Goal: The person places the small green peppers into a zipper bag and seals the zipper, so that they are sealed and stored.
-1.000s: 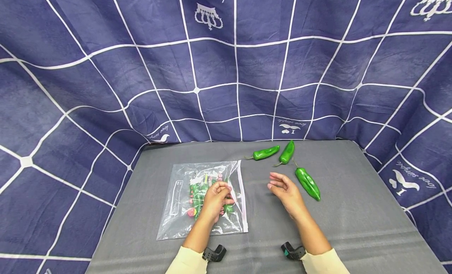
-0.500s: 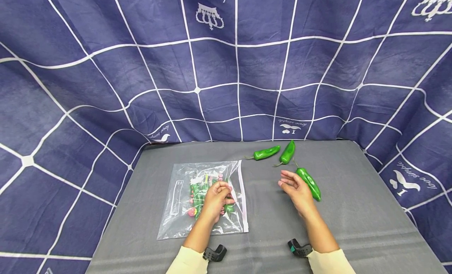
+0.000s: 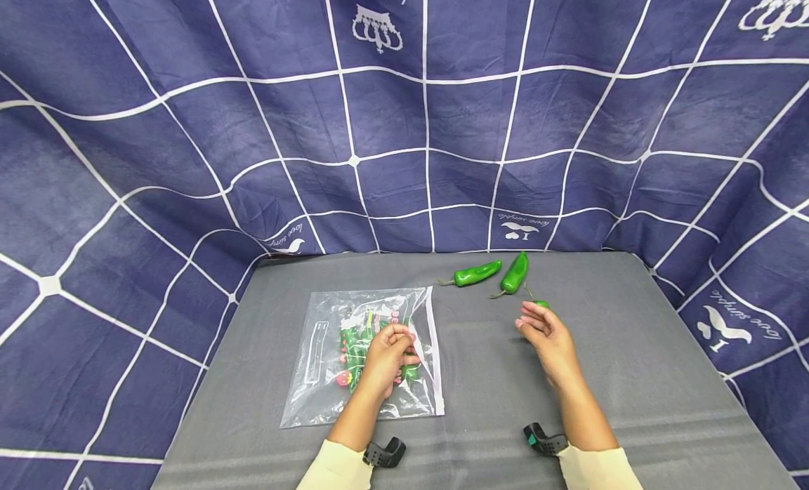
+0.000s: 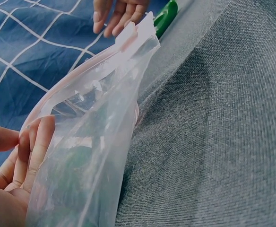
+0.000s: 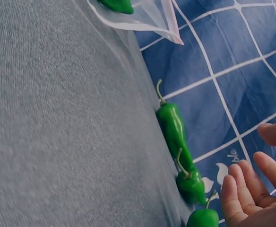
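Observation:
A clear zip bag (image 3: 319, 309) with strawberry prints lies on the grey table, green peppers showing inside. My left hand (image 3: 387, 360) pinches its upper layer near the zip edge, lifting the mouth; the left wrist view shows thumb and fingertips (image 4: 46, 127) on the plastic. Three green peppers lie at the back right: one pepper (image 3: 478, 274), a second pepper (image 3: 515, 274), and a third pepper (image 3: 541, 304), mostly hidden behind my right hand (image 3: 551, 342). In the right wrist view that hand, fingers loosely bent, holds nothing and hovers beside the peppers (image 5: 173, 125).
Grey cloth covers the table (image 3: 480, 385), with a few creases toward the right front. A blue curtain (image 3: 468, 181) with white grid lines stands behind and at both sides. Each wrist wears a black strap (image 3: 384, 453).
My right hand has moved to the right, away from the bag, and now covers most of the third pepper. The left hand and the bag stay where they were.

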Motion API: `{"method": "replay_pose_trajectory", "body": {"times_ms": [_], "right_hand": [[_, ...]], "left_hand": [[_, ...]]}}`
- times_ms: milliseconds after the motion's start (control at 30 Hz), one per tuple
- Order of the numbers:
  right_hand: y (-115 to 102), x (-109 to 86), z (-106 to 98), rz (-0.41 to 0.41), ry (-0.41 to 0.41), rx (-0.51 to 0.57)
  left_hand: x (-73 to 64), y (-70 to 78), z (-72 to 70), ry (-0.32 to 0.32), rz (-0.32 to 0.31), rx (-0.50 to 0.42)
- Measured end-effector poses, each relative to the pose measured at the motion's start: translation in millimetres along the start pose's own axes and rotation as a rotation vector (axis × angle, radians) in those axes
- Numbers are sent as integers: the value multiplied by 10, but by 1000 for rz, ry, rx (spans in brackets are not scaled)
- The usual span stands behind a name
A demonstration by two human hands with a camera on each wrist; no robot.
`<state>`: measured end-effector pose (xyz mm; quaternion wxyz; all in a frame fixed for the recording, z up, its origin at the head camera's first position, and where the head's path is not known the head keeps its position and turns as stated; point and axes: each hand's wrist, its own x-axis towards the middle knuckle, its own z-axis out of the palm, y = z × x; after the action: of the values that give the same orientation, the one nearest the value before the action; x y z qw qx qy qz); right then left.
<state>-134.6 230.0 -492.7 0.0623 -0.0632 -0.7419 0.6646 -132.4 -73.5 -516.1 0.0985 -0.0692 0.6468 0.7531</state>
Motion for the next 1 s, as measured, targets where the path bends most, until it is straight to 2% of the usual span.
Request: {"method": "replay_pose_trajectory", "body": {"times_ms": [300,533,867,1000], "right_hand": [[-2,16,-98,45,47,-15],[10,41,-161,40,88,41],[7,62,-256,75,155,-40],[19,73,-285,94,178,-26]], "left_hand": [[5,-3,0,6,-3,10],[8,-2,1,11,-7,4],[-2,1,3,5,-1,8],[-4,3,1,5,-6,16]]}}
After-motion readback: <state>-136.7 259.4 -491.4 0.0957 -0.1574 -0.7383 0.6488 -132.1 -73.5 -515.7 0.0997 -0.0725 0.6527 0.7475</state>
